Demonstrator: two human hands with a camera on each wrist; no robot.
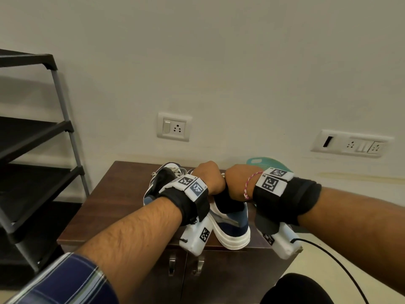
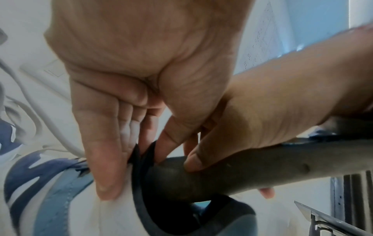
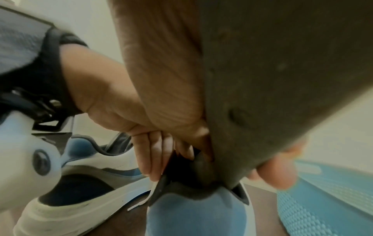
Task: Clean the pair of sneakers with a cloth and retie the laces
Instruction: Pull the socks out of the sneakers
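The near sneaker (image 1: 232, 227) sits on the table (image 1: 105, 207), heel toward the table's front edge, white sole, blue and navy panels. A dark insole (image 2: 252, 169) is angled down into its opening. The right hand (image 1: 237, 183) has that insole: fingers curled round it, thumb on top, as the left wrist view shows plainly. The left hand (image 1: 208, 178) is right against it at the sneaker's collar (image 2: 139, 188), fingers fairly straight and pointing down, fingertips (image 2: 105, 186) pressing the white side just outside the opening. The thumb and another finger pinch the dark collar edge and hold the mouth wide.

The second sneaker (image 1: 162, 178) stands just beyond the first, on its left, touching or nearly so; I can't tell which. Its pale laces (image 1: 175, 171) lie loose at the top.

To the right of the near sneaker a teal insole (image 3: 322, 204) lies flat on the table, textured face up. Behind the sneakers, on the wall (image 1: 219, 62), are a socket plate (image 1: 174, 127) and, further right, a wider one (image 1: 352, 144). A dark shelf rack (image 1: 32, 150) stands left of the table. A black cable (image 1: 333, 264) trails off the right wrist unit toward the floor.
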